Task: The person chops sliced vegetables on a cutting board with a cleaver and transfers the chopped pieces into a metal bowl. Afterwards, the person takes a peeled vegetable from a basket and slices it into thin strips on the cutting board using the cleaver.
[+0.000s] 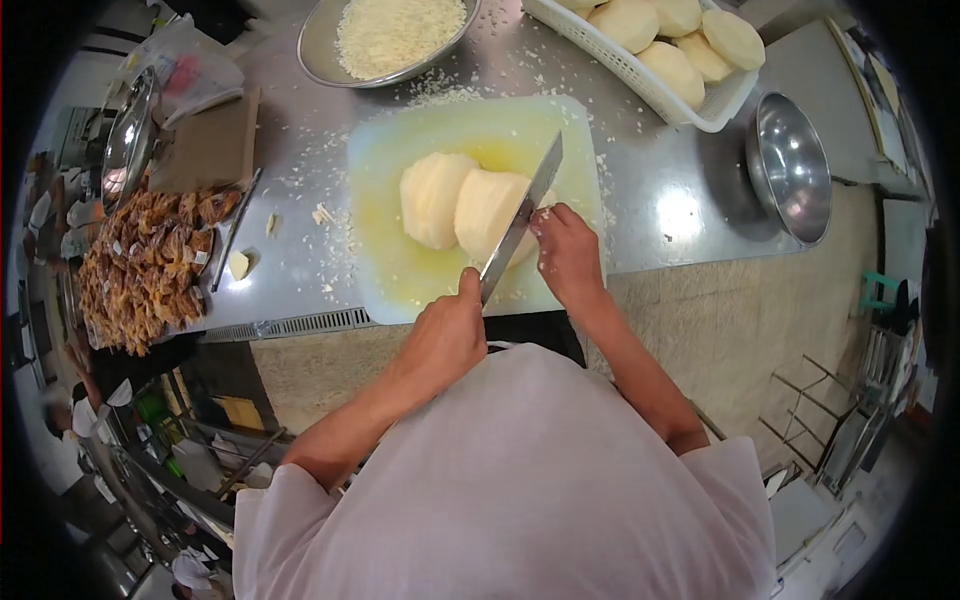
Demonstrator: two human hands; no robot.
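Note:
In the head view my left hand (450, 325) is wrapped round the handle of a large kitchen knife (540, 175). The blade slants up and to the right across a peeled, pale yellow vegetable piece (487, 212), whose exact kind I cannot tell. My right hand (568, 250) has its fingers curled against the right end of that piece, beside the blade. Touching it on the left is another peeled vegetable piece (435, 200). Both pieces lie on a pale green cutting board (385, 280) wet with yellowish juice.
Pale shreds fill a metal bowl (312, 50) behind the board. A white plastic basket (715, 110) holds several peeled vegetables at the back right. Another metal bowl (795, 170) stands tilted near the right edge. Brown bundles in clear wrapping (150, 265) are piled on the left.

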